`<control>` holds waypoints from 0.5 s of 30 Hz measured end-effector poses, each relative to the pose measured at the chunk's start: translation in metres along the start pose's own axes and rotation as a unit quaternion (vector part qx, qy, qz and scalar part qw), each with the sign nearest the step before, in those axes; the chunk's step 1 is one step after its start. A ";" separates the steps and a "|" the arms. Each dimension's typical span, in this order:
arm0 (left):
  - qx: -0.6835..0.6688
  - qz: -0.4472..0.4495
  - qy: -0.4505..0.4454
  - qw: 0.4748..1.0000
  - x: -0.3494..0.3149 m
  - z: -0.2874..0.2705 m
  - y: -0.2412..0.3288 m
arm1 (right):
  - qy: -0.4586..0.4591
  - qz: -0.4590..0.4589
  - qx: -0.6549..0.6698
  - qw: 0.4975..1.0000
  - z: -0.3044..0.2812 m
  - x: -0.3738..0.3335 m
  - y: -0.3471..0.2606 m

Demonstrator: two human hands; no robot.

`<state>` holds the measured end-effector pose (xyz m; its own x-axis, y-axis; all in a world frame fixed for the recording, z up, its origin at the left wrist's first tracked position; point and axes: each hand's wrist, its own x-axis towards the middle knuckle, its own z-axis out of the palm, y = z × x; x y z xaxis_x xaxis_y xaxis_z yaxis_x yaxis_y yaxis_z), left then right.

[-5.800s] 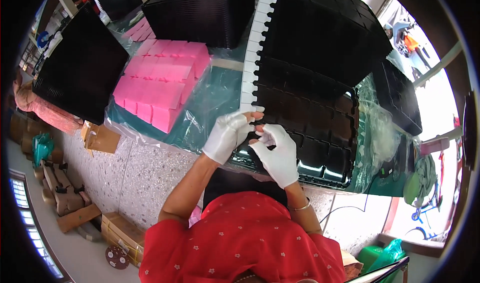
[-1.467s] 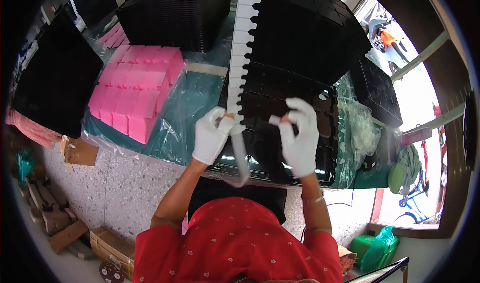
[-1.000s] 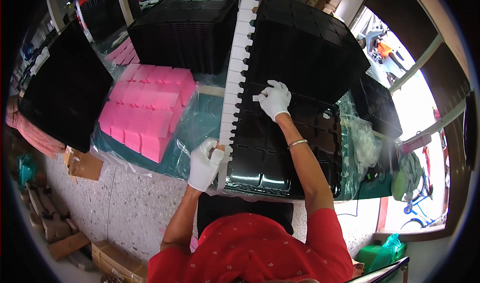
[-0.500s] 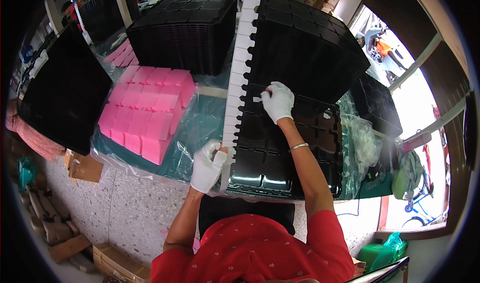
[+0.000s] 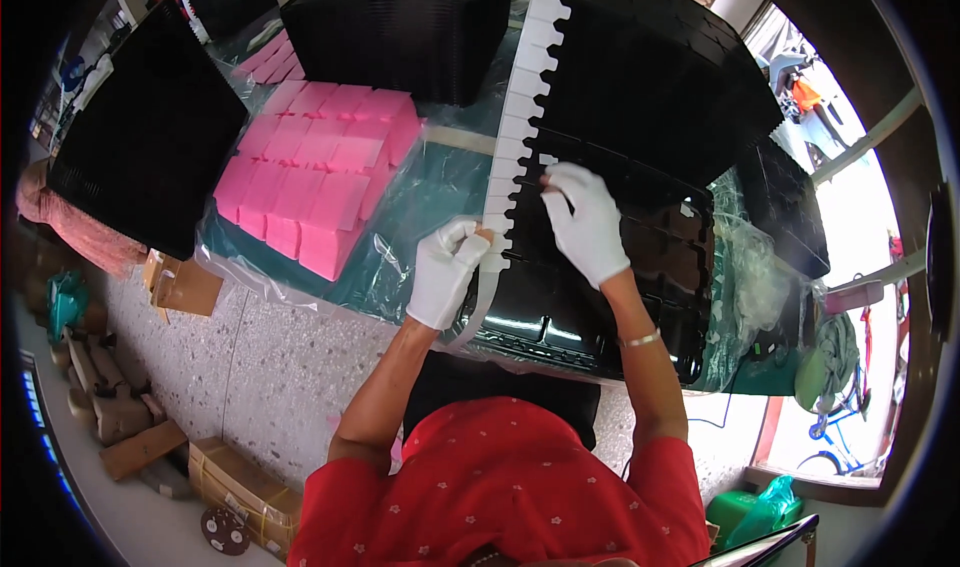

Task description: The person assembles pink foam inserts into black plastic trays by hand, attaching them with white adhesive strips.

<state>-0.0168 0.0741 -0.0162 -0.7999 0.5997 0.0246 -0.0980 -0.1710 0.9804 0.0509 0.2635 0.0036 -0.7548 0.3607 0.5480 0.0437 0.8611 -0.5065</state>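
A long white strip with notched edges [image 5: 513, 122] runs along the left side of the black moulded trays [image 5: 560, 302]. At its near end, my gloved left hand [image 5: 443, 272] pinches the strip between thumb and fingers. A pale loose band [image 5: 485, 297] hangs below these fingers, curving toward the table edge. My gloved right hand [image 5: 588, 229] is over the low tray stack, fingers bent leftward and thumb apart, with nothing visible in them. Just beyond its fingertips, a small white tab [image 5: 547, 159] lies on the tray. Bare fingertips show from both gloves.
Pink foam blocks [image 5: 310, 167] stand in rows on the plastic-covered green table [image 5: 440, 177]. Tall black tray stacks [image 5: 400, 32] rise at the back and right. Crumpled clear plastic [image 5: 757, 277] lies right of the trays. Cardboard boxes [image 5: 240, 482] sit on the floor.
My view has shifted, so the table sits higher and farther right. My right hand has drawn back toward me from beside the white tab. My left hand keeps its pinch on the strip.
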 end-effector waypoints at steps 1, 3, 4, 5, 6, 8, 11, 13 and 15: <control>-0.054 -0.016 0.005 0.998 0.000 0.004 -0.001 | -0.032 0.024 0.092 0.995 -0.004 -0.013 -0.010; -0.061 -0.015 0.000 0.998 -0.001 0.013 -0.001 | -0.077 0.081 0.209 0.971 -0.016 -0.038 -0.028; -0.070 -0.011 0.002 0.997 -0.001 0.016 -0.002 | -0.094 0.112 0.237 0.960 -0.020 -0.049 -0.036; -0.069 -0.014 -0.003 0.998 -0.001 0.020 -0.004 | -0.094 0.125 0.251 0.955 -0.026 -0.058 -0.041; -0.057 -0.003 -0.001 0.998 -0.001 0.023 -0.006 | -0.077 0.163 0.264 0.948 -0.026 -0.067 -0.045; -0.044 0.006 -0.004 0.999 -0.003 0.031 -0.010 | -0.050 0.172 0.236 0.955 -0.028 -0.074 -0.051; -0.032 0.031 -0.018 0.999 -0.008 0.046 -0.007 | -0.002 0.152 0.204 0.967 -0.027 -0.083 -0.047; -0.058 -0.003 -0.022 0.998 -0.014 0.056 0.007 | 0.025 0.144 0.176 0.973 -0.028 -0.086 -0.049; 0.001 0.016 -0.031 0.999 -0.013 0.057 0.008 | 0.048 0.131 0.150 0.979 -0.030 -0.088 -0.051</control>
<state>0.0270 0.1093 0.0022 -0.7644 0.6411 0.0682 -0.0719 -0.1899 0.9792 0.1351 0.1988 0.0013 -0.6780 0.5995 0.4254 0.0223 0.5952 -0.8032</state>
